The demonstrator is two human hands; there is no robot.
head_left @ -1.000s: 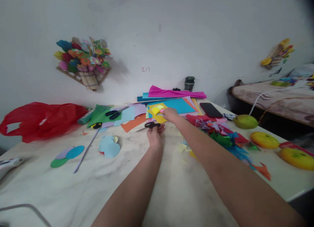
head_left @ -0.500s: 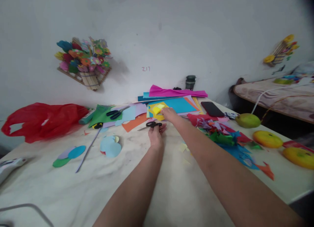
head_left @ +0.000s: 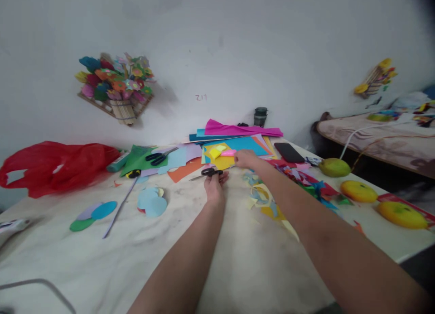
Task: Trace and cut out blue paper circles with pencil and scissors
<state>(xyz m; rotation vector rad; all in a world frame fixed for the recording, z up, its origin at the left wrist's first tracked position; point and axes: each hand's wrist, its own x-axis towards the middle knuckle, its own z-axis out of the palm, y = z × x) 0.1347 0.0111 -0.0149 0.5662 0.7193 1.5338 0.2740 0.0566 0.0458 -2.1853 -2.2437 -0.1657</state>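
Observation:
Black-handled scissors (head_left: 211, 172) lie at the fingertips of my left hand (head_left: 215, 185), blades pointing left. That hand's fingers are curled at the handles, with the wrist low over the table. My right hand (head_left: 246, 159) is closed just right of a pink marker-like piece (head_left: 228, 153); whatever its fingers hold is hidden. Beside the pink piece is a bright yellow marker-like piece (head_left: 215, 152) with a paler end. Both are on a yellow sheet (head_left: 222, 163) over a blue sheet (head_left: 243, 146). Under my right forearm are curled yellow and pale-blue paper scraps (head_left: 263, 194).
Left are a red plastic bag (head_left: 57, 164), a second pair of scissors (head_left: 158, 157), paper circles (head_left: 103, 210) and a light-blue paper cut-out (head_left: 152, 201). Right are a phone (head_left: 288, 152), colourful scraps and mangoes (head_left: 358, 191). A dark jar (head_left: 260, 117) stands by the wall.
My right hand has moved right, off the yellow piece, and the pink piece now shows. The curled yellow scraps under that forearm have come into view. My left hand has hardly moved.

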